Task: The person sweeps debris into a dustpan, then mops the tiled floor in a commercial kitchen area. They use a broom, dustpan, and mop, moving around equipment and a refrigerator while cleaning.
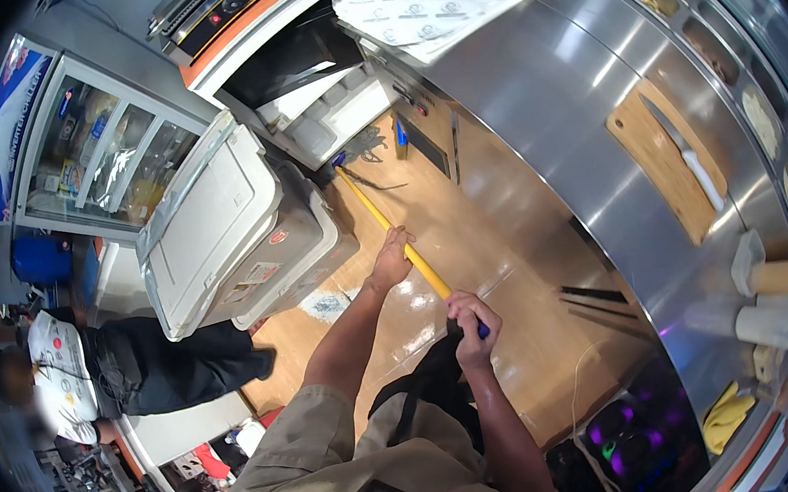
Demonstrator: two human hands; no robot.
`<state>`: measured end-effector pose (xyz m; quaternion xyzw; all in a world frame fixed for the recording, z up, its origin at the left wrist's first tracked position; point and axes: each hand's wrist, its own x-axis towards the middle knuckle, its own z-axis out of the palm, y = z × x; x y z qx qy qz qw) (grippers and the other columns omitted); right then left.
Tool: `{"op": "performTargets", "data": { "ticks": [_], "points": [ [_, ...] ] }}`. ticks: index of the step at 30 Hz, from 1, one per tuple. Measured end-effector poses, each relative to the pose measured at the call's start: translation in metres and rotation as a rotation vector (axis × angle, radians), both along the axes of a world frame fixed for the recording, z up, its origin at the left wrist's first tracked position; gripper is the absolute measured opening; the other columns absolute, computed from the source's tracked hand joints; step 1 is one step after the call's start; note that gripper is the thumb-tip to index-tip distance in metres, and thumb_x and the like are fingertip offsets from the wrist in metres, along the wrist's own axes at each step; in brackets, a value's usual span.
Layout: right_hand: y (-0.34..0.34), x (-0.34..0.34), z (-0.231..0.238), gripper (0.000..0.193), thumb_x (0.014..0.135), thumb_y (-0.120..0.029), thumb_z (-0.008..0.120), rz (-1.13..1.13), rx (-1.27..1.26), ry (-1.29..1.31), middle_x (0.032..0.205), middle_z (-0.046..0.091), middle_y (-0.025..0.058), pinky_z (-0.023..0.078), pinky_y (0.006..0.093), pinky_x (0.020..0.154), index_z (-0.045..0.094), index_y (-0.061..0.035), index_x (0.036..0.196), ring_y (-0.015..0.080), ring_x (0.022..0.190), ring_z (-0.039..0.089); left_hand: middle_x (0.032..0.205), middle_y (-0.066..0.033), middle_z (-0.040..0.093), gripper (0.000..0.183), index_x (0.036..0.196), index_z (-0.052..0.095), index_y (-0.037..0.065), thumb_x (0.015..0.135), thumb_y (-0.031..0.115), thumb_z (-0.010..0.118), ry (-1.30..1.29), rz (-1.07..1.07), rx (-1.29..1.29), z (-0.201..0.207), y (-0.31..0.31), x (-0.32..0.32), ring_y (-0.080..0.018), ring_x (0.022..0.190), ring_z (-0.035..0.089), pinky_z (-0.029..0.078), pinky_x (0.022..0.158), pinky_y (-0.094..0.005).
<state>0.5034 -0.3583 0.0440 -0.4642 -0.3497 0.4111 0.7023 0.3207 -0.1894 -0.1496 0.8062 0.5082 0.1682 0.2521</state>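
Observation:
A mop with a yellow handle (374, 212) slants across the tan floor, held in both my hands. My left hand (392, 258) is closed around the middle of the handle, with that arm stretched forward. Nearer to me, my right hand (474, 322) grips the upper end, where a blue cap (484, 331) pokes out below the fingers. At the far end, the mop's grey strings (368, 145) lie spread on the floor by a blue fitting, close to the base of the white shelving.
Stacked white lidded bins (218, 216) stand left of the handle. Beyond them is a glass-door chiller (105, 147). Another person (166, 361) stands at left. A steel counter (564, 122) curves along the right, bearing a wooden board (654, 156) with a knife (689, 157).

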Motion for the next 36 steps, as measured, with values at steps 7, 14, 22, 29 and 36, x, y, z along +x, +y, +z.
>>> {"op": "performTargets", "data": {
  "ticks": [7, 14, 22, 29, 36],
  "points": [
    [-0.010, 0.096, 0.141, 0.013, 0.091, -0.014, 0.047, -0.131, 0.288, -0.207, 0.056, 0.045, 0.0091, 0.043, 0.0410, 0.055, 0.044, -0.0027, 0.085, 0.0204, 0.052, 0.042, 0.076, -0.0136, 0.063, 0.030, 0.068, 0.064, 0.006, 0.073, 0.032, 0.077, -0.088, -0.240, -0.093, 0.051, 0.007, 0.093, -0.0347, 0.081, 0.062, 0.047, 0.089, -0.0447],
    [-0.029, 0.183, 0.289, 0.027, 0.089, -0.017, 0.055, 0.143, 0.399, -0.137, 0.056, 0.052, 0.0028, 0.043, 0.0310, 0.045, 0.048, -0.0099, 0.063, 0.0139, 0.046, 0.046, 0.073, -0.0168, 0.066, 0.015, 0.078, 0.071, 0.007, 0.074, 0.021, 0.069, -0.307, -0.559, -0.471, 0.152, -0.088, 0.212, -0.0384, 0.074, 0.065, 0.052, 0.069, -0.0474],
    [0.028, 0.100, 0.196, 0.033, 0.088, -0.017, 0.052, 0.196, 0.407, -0.068, 0.053, 0.048, 0.0012, 0.042, 0.0323, 0.046, 0.041, -0.0125, 0.057, 0.0139, 0.046, 0.046, 0.073, -0.0114, 0.067, 0.014, 0.078, 0.069, 0.012, 0.067, 0.020, 0.067, -0.272, -0.516, -0.279, 0.089, 0.019, 0.093, -0.0356, 0.074, 0.066, 0.052, 0.067, -0.0462],
    [0.063, 0.017, 0.084, 0.041, 0.093, -0.027, 0.058, 0.229, 0.133, -0.257, 0.058, 0.051, 0.0101, 0.048, 0.0395, 0.063, 0.047, -0.0010, 0.064, 0.0232, 0.054, 0.050, 0.079, -0.0154, 0.062, 0.022, 0.073, 0.060, 0.006, 0.072, 0.025, 0.072, 0.177, -0.003, 0.072, 0.023, 0.085, -0.009, -0.0359, 0.091, 0.060, 0.045, 0.087, -0.0458],
    [0.006, 0.175, 0.249, 0.027, 0.086, -0.016, 0.053, -0.057, 0.224, -0.026, 0.050, 0.039, -0.0018, 0.034, 0.0322, 0.052, 0.042, -0.0135, 0.062, 0.0132, 0.047, 0.038, 0.085, -0.0178, 0.069, 0.022, 0.084, 0.073, 0.008, 0.064, 0.016, 0.068, -0.324, -0.352, -0.346, 0.108, -0.037, 0.198, -0.0369, 0.092, 0.065, 0.052, 0.083, -0.0474]
  ]
}}
